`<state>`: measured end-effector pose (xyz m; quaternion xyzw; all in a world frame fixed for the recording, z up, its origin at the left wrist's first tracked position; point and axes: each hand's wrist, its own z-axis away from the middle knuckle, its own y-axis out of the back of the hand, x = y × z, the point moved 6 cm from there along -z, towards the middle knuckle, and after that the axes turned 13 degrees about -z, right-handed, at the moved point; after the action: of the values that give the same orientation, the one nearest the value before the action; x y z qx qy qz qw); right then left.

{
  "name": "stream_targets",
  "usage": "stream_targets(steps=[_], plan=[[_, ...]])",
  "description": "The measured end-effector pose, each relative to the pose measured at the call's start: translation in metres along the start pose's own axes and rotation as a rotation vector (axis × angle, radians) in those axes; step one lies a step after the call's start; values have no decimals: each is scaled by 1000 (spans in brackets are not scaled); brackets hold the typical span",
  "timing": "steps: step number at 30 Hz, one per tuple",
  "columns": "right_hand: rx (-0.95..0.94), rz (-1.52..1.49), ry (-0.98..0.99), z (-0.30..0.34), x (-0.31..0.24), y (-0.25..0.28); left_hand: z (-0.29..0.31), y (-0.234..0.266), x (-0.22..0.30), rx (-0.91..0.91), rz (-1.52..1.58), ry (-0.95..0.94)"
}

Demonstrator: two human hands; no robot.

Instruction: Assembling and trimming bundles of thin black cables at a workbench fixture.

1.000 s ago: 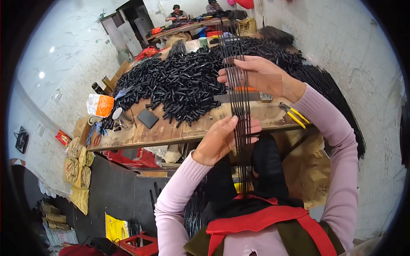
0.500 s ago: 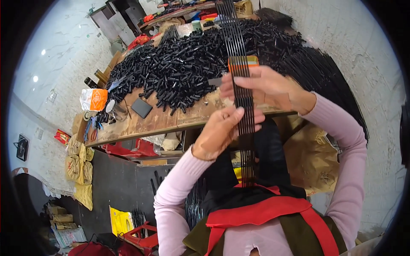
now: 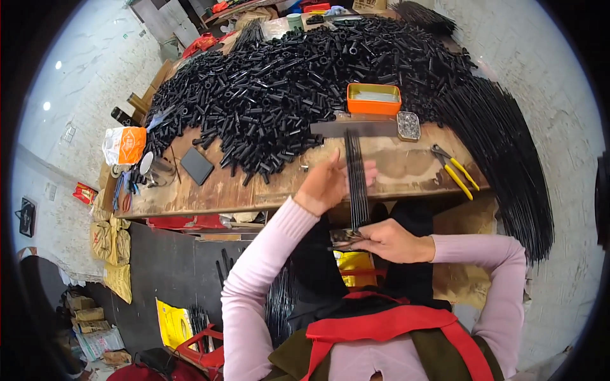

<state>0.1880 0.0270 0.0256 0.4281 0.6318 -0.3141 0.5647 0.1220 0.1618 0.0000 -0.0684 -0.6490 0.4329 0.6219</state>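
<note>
A bundle of thin black rods (image 3: 356, 184) stands nearly upright in front of me, its far end over the table edge and its motion slightly blurred. My right hand (image 3: 391, 241) is closed round the near end of the bundle, above my lap. My left hand (image 3: 327, 181) is beside the middle of the rods, thumb raised and fingers stretched out behind them, so the rods rest across the fingers. Beyond the rods, a flat grey metal strip (image 3: 324, 129) lies on the wooden table (image 3: 406, 152).
A large heap of short black tubes (image 3: 273, 89) covers the table. An orange tin (image 3: 373, 108), a small box of metal bits (image 3: 408, 126) and yellow-handled pliers (image 3: 459, 174) lie to the right. Long black rods (image 3: 502, 159) hang over the right edge. A dark flat box (image 3: 196, 166) lies left.
The rod bundle has dropped toward my lap. My right hand has moved from its upper part down to the near end; my left hand has loosened and shifted slightly left.
</note>
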Motion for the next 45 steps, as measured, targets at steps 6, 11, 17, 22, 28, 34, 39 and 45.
stream_targets(steps=[6,11,17,22,28,34,39,45], plan=[[80,33,42,-61,36,42,-35,83,53,403,-331,-481],[133,89,-9,-54,36,58,66,-2,29,283,-782,-107],[128,125,171,-49,26,53,81,-88,71,407,-788,-353],[4,25,46,-43,34,59,76,-80,51,367,-805,-380],[289,615,305,-108,-20,191,74,-92,55,304,-749,-406],[254,1075,-100,-176,59,300,72,-95,55,223,-726,-465],[329,960,-33,-175,44,301,73,-96,58,299,-663,-441],[340,787,249,-125,-64,212,70,-81,59,472,-814,-442]])
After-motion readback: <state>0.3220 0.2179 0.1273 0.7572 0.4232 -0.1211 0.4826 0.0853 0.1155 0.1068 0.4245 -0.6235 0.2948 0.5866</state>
